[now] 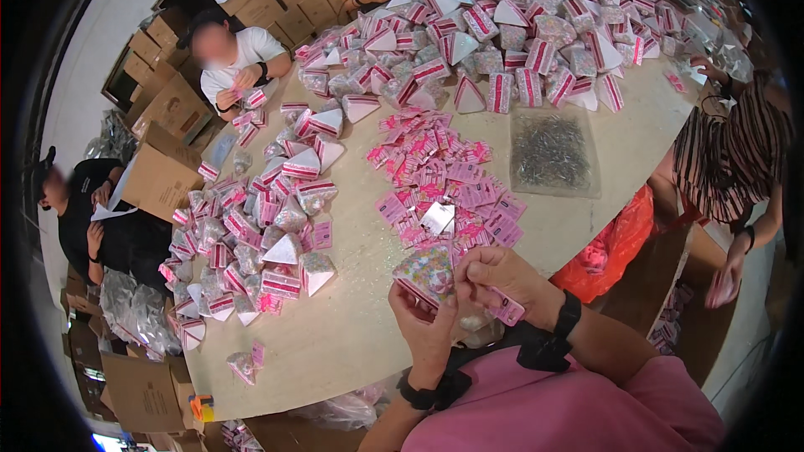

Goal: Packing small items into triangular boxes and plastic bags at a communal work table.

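Observation:
My left hand (425, 331) is closed around a wedge-shaped piece like a slice of cake (425, 273), its top speckled with coloured sprinkles. Close beside it, my right hand (507, 278) is pinched at the slice's right edge. A pink tag (507, 310) shows just under the right fingers; whether a fastener is between the fingertips is too small to tell. Just beyond my hands lies a loose heap of pink tags (435, 172), with a silvery square piece (438, 218) on it.
Piles of cake slices (285, 209) cover the table's left and far sides. A shallow clear tray (590, 187) of thin dark pieces lies at right. An orange-red bag (615, 243) hangs by the right edge. Several co-workers stand or sit around the table; cartons (155, 176) are stacked behind.

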Motion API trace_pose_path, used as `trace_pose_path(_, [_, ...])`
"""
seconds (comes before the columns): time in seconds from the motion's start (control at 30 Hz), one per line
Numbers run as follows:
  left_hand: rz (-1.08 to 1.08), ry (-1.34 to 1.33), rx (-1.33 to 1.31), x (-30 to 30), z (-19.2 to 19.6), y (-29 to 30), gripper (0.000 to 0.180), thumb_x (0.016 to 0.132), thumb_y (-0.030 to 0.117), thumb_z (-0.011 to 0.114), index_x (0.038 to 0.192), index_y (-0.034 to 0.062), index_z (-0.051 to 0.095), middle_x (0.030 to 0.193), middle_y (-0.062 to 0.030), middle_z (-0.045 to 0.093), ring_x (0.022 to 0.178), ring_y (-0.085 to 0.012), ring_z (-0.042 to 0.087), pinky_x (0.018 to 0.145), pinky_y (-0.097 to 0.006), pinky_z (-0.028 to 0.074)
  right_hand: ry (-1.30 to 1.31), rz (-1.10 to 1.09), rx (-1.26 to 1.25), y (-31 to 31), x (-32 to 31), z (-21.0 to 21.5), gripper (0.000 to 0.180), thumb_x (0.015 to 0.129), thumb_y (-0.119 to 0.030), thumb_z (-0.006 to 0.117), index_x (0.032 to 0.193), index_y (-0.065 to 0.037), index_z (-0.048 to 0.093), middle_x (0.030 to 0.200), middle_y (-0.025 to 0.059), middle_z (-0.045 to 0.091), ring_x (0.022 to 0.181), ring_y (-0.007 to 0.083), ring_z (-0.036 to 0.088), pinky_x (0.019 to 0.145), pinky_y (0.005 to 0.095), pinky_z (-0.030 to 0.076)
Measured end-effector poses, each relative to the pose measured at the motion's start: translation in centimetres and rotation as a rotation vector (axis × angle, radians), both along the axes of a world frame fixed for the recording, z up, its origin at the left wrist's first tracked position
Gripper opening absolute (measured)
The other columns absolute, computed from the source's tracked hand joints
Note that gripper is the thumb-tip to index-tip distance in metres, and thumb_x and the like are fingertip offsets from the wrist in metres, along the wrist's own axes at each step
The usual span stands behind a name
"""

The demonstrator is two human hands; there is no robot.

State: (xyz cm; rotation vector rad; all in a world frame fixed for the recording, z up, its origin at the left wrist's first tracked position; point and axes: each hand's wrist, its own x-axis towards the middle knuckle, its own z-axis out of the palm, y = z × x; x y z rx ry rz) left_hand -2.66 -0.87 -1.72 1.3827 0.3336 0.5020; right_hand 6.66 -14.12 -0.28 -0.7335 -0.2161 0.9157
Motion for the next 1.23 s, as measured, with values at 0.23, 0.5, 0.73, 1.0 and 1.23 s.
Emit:
trace_pose_path(0.23, [-0.002,-0.035,0.007,0.0,0.0,-0.1,0.065,0.079,0.008,0.069,0.131,0.002,0.029,0.123,-0.0107,0.043,0.112,-0.0205,0.048,0.096,-0.034,0.041,0.004,0.074,0.043,-0.3,-0.1,0.3,0.019,0.093,-0.014,0.054,0.102,0.001,0.061,0.078,0.0072,0.063,0.048,0.0054,0.049,0.043,0.0165,0.039])
trace_pose_path(0.5, [0.043,0.011,0.039,-0.2,0.0,0.0,0.077,0.075,0.004,0.071,0.135,-0.0001,0.023,0.127,-0.0135,0.039,0.114,-0.0212,0.047,0.095,-0.033,0.041,-0.163,-0.037,-0.23,0.0,-0.3,1.7,0.013,0.089,-0.004,0.054,0.098,0.002,0.061,0.074,0.0066,0.061,0.046,0.0039,0.046,0.042,0.017,0.036])
trace_pose_path(0.73, [0.081,-0.015,0.085,0.0,-0.3,0.1,0.078,0.074,0.002,0.071,0.135,-0.0013,0.023,0.126,-0.0147,0.04,0.113,-0.0222,0.048,0.094,-0.033,0.042,-0.189,-0.023,-0.415,0.3,-0.6,2.4,0.009,0.086,-0.01,0.057,0.086,-0.002,0.063,0.063,0.0006,0.058,0.045,0.0024,0.045,0.039,0.0184,0.033])
trace_pose_path(1.0, [0.086,-0.024,0.115,0.1,0.0,0.0,0.079,0.073,0.002,0.071,0.135,-0.0015,0.022,0.126,-0.0153,0.04,0.113,-0.0225,0.048,0.093,-0.033,0.042,-0.182,-0.049,-0.435,0.4,-0.7,2.9,0.012,0.086,-0.012,0.057,0.084,-0.002,0.064,0.059,-0.0006,0.056,0.044,0.0025,0.044,0.039,0.0185,0.033])
trace_pose_path(1.23, [0.081,-0.017,0.139,0.1,0.0,0.1,0.081,0.074,0.003,0.072,0.136,-0.0015,0.021,0.127,-0.0156,0.039,0.115,-0.0233,0.047,0.095,-0.033,0.041,-0.162,-0.069,-0.475,0.4,-0.8,3.1,0.014,0.088,-0.009,0.057,0.095,0.001,0.064,0.059,0.0026,0.056,0.041,0.0044,0.044,0.037,0.0181,0.033])
